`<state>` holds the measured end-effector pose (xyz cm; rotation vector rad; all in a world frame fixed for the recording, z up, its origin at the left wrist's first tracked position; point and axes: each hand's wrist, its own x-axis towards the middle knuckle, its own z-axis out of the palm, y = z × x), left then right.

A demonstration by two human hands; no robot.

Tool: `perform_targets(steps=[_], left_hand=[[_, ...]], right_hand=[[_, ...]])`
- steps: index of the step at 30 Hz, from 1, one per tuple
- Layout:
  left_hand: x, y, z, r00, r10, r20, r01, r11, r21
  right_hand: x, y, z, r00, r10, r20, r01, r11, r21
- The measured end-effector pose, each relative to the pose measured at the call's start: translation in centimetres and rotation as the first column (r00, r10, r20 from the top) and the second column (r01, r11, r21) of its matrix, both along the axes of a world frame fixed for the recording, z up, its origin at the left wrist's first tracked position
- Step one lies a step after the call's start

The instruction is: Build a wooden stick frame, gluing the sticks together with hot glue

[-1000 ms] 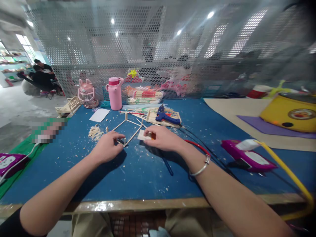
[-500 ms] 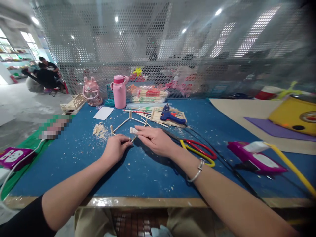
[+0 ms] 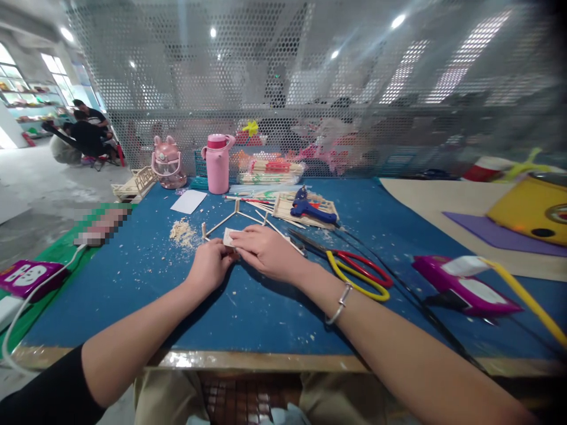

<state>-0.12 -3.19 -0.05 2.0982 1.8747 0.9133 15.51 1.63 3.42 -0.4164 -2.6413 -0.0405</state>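
Observation:
My left hand (image 3: 209, 264) is closed in a pinch at the near side of a wooden stick frame (image 3: 222, 222), which lies on the blue table with short upright posts at its corners. The pinched part is mostly covered by my fingers. My right hand (image 3: 266, 252) presses a small whitish folded piece, perhaps sandpaper (image 3: 228, 237), between thumb and fingers, right against the left fingertips. Just right of this hand lie scissors (image 3: 358, 267) with one red and one yellow handle. Thin loose sticks (image 3: 279, 226) stretch out behind it.
Behind the frame, a blue glue gun (image 3: 312, 211) rests on a stick lattice (image 3: 283, 206). A sawdust pile (image 3: 182, 232), white card (image 3: 189, 201) and pink bottle (image 3: 217, 168) stand or lie at left. Purple power strips (image 3: 465, 286) and a black cable (image 3: 410, 289) occupy the right.
My right hand has slid left with the whitish piece, from over the stick to the left fingertips. My left hand keeps its pinch. The whole view has shifted slightly.

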Motion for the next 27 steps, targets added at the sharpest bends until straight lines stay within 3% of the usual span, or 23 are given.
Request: perform_targets(steps=[12,17,24,27], left_hand=[[0.0,0.0,-0.3,1.0,-0.005,0.011,0.005,0.999,0.052],[-0.1,0.1,-0.5,0.998,-0.056,0.042,0.052,0.994,0.096],[0.0,0.0,-0.3,1.0,0.0,0.014,-0.001,0.998,0.067],[-0.1,0.0,-0.4,0.999,-0.029,0.032,0.026,0.996,0.09]], right_hand=[[0.1,-0.1,0.2,1.0,0.016,0.006,-0.016,0.998,0.06],[1.0,0.0,0.3,1.0,0.006,-0.001,-0.006,1.0,0.013],[-0.2,-0.2,0.3,0.999,0.038,-0.003,-0.038,0.999,0.038],[0.4,-0.2,0.3,0.999,0.037,-0.015,-0.037,0.999,0.02]])
